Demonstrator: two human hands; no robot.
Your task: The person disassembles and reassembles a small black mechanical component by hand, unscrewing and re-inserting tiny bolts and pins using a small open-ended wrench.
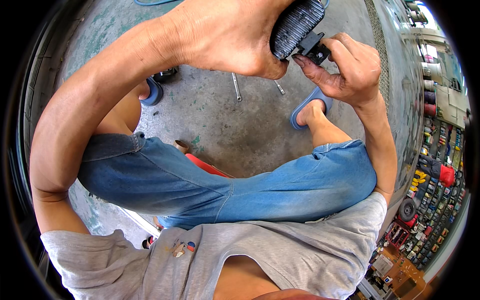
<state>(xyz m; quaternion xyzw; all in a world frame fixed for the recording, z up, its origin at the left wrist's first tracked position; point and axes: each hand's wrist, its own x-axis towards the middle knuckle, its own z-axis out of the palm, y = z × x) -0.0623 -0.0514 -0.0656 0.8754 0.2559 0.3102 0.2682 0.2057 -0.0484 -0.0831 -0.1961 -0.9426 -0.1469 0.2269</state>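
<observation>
Fingers of left hand point(225, 35) clamp ribbed black pedal pad point(296, 25), steadying it; right hand point(350, 65) fingertips pinch its black bracket point(315, 47), apparently working it.

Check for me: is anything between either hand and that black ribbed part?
Nothing visible. The left hand grips the black ribbed part directly, and the right hand pinches the small black bracket at its lower end. The tools lie on the floor below.

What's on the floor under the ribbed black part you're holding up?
Below the ribbed black part, on the concrete floor, lie two metal tools and. The left hand and right hand cover the floor directly behind them.
</observation>
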